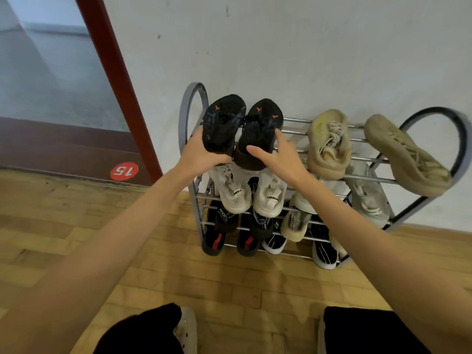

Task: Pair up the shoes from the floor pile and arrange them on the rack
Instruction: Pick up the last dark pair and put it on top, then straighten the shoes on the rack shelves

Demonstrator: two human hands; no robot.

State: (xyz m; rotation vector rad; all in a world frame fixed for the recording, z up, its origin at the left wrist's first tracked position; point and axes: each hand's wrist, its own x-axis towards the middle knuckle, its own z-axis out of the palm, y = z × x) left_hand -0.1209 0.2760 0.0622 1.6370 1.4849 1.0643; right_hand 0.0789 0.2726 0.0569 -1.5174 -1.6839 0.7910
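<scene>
A: How many shoes are sitting on the rack (pixel 419 122)?
B: Top tier: two black shoes (pixel 224 121), two tan shoes (pixel 328 144). Lower tiers: pairs overlapping, count unclear.
A: Hand status?
B: Left hand (pixel 201 152) is gripping the left black shoe's heel. Right hand (pixel 277 157) is lying open, straight fingers touching the other black shoe (pixel 260 131).

Both bare arms reach forward and slightly inward, elbows nearly straight. The left hand (pixel 201 152) is curled, thumb below and fingers wrapped around what it grips. The right hand (pixel 278 155) is spread, its forefinger and thumb extended and touching, the other fingers hidden behind the palm.
</scene>
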